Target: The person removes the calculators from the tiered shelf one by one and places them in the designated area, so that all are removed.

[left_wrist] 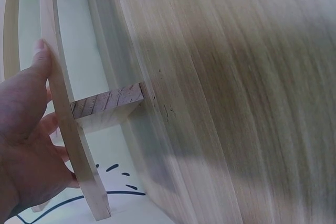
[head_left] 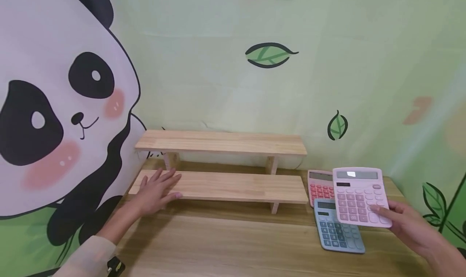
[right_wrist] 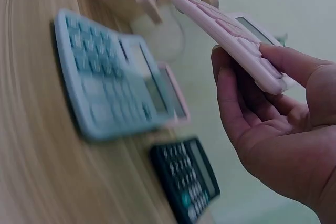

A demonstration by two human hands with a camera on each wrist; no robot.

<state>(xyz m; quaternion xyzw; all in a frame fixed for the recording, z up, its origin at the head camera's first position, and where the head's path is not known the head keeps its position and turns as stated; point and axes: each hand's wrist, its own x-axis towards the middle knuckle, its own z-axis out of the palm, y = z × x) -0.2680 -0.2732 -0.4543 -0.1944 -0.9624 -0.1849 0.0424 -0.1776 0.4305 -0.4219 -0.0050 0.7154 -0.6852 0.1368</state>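
My left hand point(head_left: 155, 193) rests on the left end of the lower step of a two-tier wooden shelf point(head_left: 233, 186). Its fingers lie spread over the top, and in the left wrist view the thumb is at the board's front edge. On the right, my right hand point(head_left: 411, 228) pinches a pale pink calculator point(head_left: 351, 190), thumb on the keys and fingers underneath. The held calculator overlaps a blue calculator point(head_left: 333, 236) lying on the table. Behind the blue one lies a pink calculator with red keys point(head_left: 316, 184), partly covered.
A black calculator point(right_wrist: 184, 177) lies beside the blue one in the right wrist view. The upper step point(head_left: 222, 141) of the shelf stands at the back, against a green cloth backdrop point(head_left: 204, 75) with a panda and leaves. Wooden tabletop point(head_left: 218, 244) spreads in front.
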